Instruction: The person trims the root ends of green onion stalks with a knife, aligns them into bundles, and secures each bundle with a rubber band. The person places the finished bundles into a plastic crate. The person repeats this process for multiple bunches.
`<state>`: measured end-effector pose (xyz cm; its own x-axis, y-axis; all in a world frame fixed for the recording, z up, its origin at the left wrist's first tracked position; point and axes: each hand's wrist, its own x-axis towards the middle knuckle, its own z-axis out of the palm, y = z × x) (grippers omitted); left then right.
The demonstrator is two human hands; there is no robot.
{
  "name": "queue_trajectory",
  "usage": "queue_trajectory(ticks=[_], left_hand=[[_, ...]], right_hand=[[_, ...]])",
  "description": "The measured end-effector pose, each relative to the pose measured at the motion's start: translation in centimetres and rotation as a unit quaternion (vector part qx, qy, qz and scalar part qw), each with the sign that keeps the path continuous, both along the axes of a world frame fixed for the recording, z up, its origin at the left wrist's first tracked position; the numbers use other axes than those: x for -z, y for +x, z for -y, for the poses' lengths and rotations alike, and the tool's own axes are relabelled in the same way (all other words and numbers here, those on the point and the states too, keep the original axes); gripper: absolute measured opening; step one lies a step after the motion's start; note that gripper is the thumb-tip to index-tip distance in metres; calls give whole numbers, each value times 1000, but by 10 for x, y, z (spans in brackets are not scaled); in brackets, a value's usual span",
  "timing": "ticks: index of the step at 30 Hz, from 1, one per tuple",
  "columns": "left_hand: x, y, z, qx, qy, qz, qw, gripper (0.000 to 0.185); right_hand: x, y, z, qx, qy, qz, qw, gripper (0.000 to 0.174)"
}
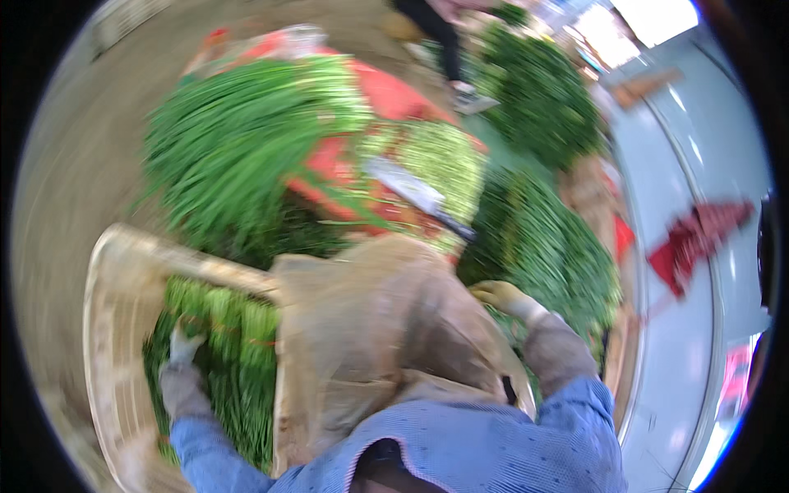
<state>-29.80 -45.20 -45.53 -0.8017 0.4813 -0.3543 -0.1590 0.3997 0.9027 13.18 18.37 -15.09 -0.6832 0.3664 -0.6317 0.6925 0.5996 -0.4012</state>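
My left hand [187, 344], in a pale glove, reaches down into a cream plastic crate [106, 345] at my left. Its fingers curve around the stem end of a bundle of chives [195, 324], though blur softens the grip. Other tied chive bundles [249, 333] lie beside it, their pale cut ends towards the far wall. My right hand [502, 296], in a yellowish glove, is beside my right knee at the edge of a heap of loose chives [548, 246]. Its fingers bend downwards, and what they touch is hidden.
Before me, a red surface [394, 92] carries long chives [246, 135], pale cut pieces [441, 154] and a broad-bladed knife [410, 185] with a dark handle. Another person's leg [447, 49] stands beyond. More greens [536, 92] lie at far right, near a pale blue wall [666, 345].
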Motion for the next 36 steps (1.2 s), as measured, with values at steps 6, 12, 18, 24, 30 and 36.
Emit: queue_trajectory(ticks=[6, 12, 18, 24, 30, 36], left_hand=[[-44, 50, 30, 42, -309, -224, 923, 83], [-73, 149, 60, -51, -325, -288, 899, 70], [-151, 150, -8, -74, -288, -283, 912, 64], [-225, 118, -107, -42, -236, -302, 923, 58], [-284, 95, -187, -4, -210, -299, 931, 53], [-330, 80, -238, 25, -209, -271, 939, 49]], right_hand=[[105, 210, 49, 230, -45, 91, 968, 46], [204, 373, 144, 308, -179, 150, 922, 39], [274, 388, 168, 606, -293, 45, 738, 38], [330, 328, 131, 259, -51, -173, 949, 44], [289, 338, 167, 608, -271, -122, 736, 49], [298, 443, 176, 782, -186, -183, 566, 39]])
